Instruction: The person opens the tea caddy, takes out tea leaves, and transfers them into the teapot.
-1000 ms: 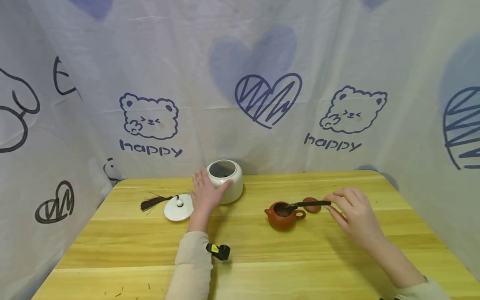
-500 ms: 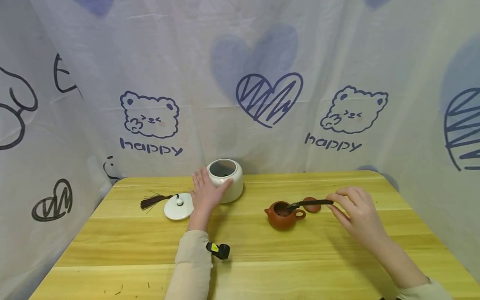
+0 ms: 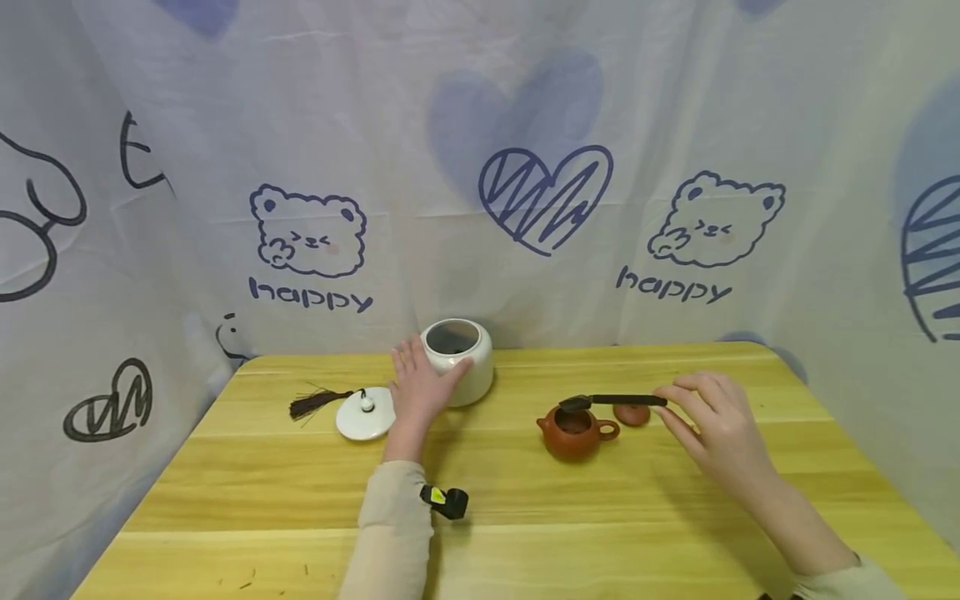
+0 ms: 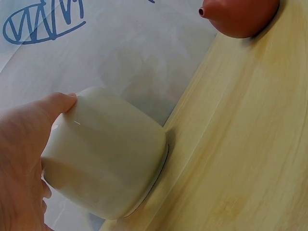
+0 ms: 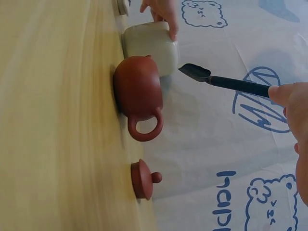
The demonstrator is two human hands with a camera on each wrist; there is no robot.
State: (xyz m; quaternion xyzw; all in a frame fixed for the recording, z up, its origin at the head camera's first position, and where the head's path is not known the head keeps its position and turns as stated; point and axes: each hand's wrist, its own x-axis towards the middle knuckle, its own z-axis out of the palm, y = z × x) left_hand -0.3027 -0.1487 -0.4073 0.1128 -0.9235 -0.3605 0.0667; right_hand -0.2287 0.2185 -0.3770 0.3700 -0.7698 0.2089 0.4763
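Note:
My left hand (image 3: 422,387) holds the side of a white lidless jar (image 3: 474,375), thumb at the front and fingers spread along its left. In the left wrist view the thumb lies near the jar's (image 4: 110,149) rim. My right hand (image 3: 716,429) pinches the end of a small tea scoop's (image 3: 622,400) dark handle. The scoop's bowl (image 5: 196,72) is level, above the mouth of a reddish-brown clay teapot (image 3: 573,442). Dark bits show inside the pot. Behind its handle lies the teapot lid (image 3: 632,414), knob up in the right wrist view.
Left of the jar lies its white lid (image 3: 365,415) with a dark tassel (image 3: 318,403). Small dark scraps (image 3: 247,577) are scattered near the front left of the wooden table (image 3: 540,533). A printed cloth (image 3: 465,275) hangs right behind the table's far edge.
The tea scoop has risen out of the teapot's mouth and turned level above it. My left hand stays on the jar. The head view has shifted slightly.

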